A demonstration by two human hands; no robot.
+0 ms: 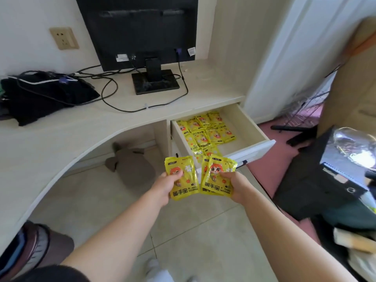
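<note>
Yellow glossy hand-warmer packet, upright, is pinched at its left edge by the left hand. The right hand pinches a small fanned stack of matching packets, long axes toward twelve o'clock. I judge the open pale wooden drawer, holding more yellow packets, lies at one o'clock, nearer the right hand.
</note>
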